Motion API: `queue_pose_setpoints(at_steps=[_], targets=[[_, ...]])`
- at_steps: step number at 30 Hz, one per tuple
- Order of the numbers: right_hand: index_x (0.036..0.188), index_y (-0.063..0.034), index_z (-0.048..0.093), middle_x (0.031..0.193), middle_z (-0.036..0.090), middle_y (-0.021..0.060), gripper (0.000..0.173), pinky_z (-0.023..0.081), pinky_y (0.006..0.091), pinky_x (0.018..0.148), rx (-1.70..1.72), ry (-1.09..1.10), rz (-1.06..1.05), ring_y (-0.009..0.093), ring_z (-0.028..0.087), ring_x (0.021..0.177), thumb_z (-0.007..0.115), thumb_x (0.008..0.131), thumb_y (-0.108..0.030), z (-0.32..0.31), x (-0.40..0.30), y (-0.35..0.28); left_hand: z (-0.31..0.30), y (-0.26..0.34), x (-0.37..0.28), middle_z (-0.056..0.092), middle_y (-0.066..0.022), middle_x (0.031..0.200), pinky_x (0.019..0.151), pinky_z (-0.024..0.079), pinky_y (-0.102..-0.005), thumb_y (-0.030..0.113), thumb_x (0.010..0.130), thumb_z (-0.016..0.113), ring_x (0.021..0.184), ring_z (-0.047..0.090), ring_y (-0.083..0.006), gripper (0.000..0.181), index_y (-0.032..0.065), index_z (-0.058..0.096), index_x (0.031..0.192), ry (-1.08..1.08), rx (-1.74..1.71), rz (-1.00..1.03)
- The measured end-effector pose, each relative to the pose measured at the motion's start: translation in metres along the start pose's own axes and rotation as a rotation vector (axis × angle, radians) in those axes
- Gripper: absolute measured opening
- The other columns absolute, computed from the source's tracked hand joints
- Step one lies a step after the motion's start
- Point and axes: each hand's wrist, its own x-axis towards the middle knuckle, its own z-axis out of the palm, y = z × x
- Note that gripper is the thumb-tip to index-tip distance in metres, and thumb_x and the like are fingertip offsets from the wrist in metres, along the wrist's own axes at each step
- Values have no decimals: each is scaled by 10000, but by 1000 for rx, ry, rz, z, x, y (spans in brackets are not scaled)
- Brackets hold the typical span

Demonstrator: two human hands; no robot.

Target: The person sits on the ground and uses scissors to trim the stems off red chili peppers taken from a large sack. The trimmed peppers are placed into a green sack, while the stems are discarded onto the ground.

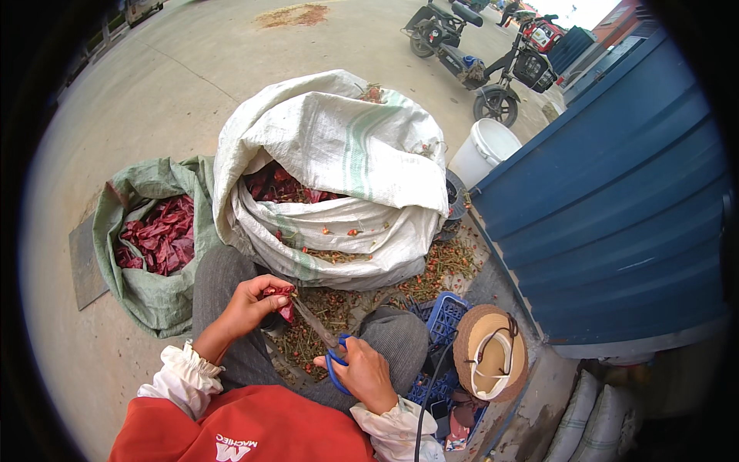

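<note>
My left hand (257, 303) pinches a dried red chili pepper (285, 312) above my lap. In my right hand (365, 369) is a pair of scissors (332, 346) with blue handles, its blade tips touching the stem end of the pepper. A large white woven sack (306, 121), its rim folded over, stands before my knees with dark red dried peppers (283, 185) inside. To its left a green woven sack (202, 190) holds flattened red peppers (159, 234). Cut stems and caps (312, 341) litter the ground between my legs.
At right, a straw hat (491, 352) rests by blue plastic baskets (447, 315) beside a blue corrugated metal wall (606, 202). A white bucket (485, 147) stands behind the large sack. An electric scooter (491, 75) is parked farther back. Filled sacks (594, 421) lie at lower right.
</note>
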Motion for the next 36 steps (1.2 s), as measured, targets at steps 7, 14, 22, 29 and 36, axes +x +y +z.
queue_pose_setpoints(at_steps=[7, 14, 22, 29, 36], targets=[[828, 24, 591, 770, 666, 216, 595, 519, 485, 582, -101, 40, -3, 422, 667, 692, 736, 785, -552, -6, 10, -8, 17, -5, -1, 683, -20, 892, 725, 525, -244, 35, 938, 634, 793, 642, -81, 148, -32, 655, 1068, 217, 270, 148], [789, 14, 569, 518, 544, 83, 413, 414, 344, 432, 382, 106, -116, 221, 535, 440, 762, 852, -346, 43, 26, -14, 24, -8, 9, 695, -55, 908, 662, 501, -227, 101, 954, 628, 762, 617, -70, 173, -12, 629, 1085, 377, -94, 90], [893, -5, 612, 601, 482, -16, 415, 323, 253, 399, 1444, -587, 239, 86, 422, 423, 674, 924, -415, 53, 21, -2, 31, 0, 10, 676, -115, 1000, 663, 497, -235, 126, 978, 591, 746, 582, -87, 204, -7, 581, 1132, 264, -650, -56], [848, -3, 529, 692, 540, 96, 540, 462, 375, 577, 318, 40, -17, 259, 557, 604, 859, 716, -409, 29, 14, 4, 19, -1, 3, 658, -84, 927, 662, 500, -259, 109, 973, 597, 718, 583, -101, 181, 3, 580, 1119, 209, -416, -17], [890, -3, 513, 860, 571, 153, 659, 480, 427, 657, 168, 16, -43, 343, 599, 779, 821, 691, -551, 21, 20, -9, 27, -6, -7, 598, -21, 823, 619, 466, -256, 79, 975, 583, 677, 555, -91, 145, 25, 581, 1109, 9, -403, -80]])
